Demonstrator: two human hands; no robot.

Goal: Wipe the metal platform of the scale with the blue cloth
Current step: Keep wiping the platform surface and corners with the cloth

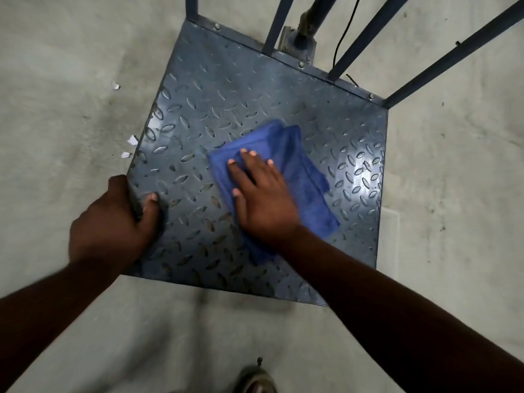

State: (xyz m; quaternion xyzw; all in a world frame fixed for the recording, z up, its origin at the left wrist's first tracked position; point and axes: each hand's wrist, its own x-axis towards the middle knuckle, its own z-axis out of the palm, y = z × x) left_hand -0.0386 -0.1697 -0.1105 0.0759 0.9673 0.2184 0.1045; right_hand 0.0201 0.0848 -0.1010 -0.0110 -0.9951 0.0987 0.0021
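Wiping was underway: the right hand (262, 194) pressed flat-fingered on the blue cloth (300, 177) mid-platform (226, 89), while the left hand (113, 222) gripped its near-left edge. The far side likely needed sweeping next.

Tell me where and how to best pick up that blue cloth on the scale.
Pinch the blue cloth at its bunched far folds, coming from above: it lies flat on the metal platform, and the right hand presses its near part.
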